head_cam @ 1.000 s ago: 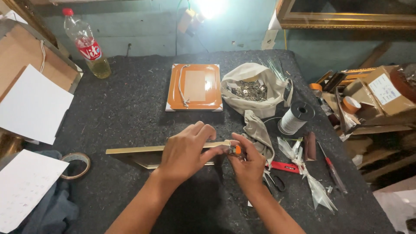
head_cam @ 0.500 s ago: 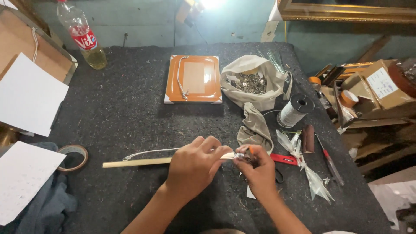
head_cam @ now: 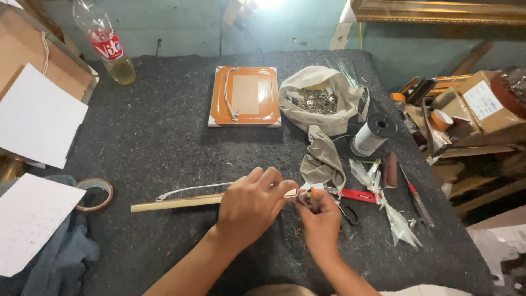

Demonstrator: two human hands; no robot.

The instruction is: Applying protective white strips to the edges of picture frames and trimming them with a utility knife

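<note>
Gripping one wooden strip [head_cam: 175, 203], left hand [head_cam: 249, 205] fingers clamped; right hand [head_cam: 319, 219] (one orange-tipped tool [head_cam: 311, 193]) likewise.

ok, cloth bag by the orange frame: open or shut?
Open: the beige cloth bag has its mouth spread wide, showing small metal pieces piled inside.

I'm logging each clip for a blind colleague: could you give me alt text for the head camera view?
The left hand grips a thin pale wooden strip on a dark felt table, while the right hand works at the strip's end with a small orange-tipped tool. Behind lie an orange picture frame, a cloth bag of metal bits and a spool.
</note>
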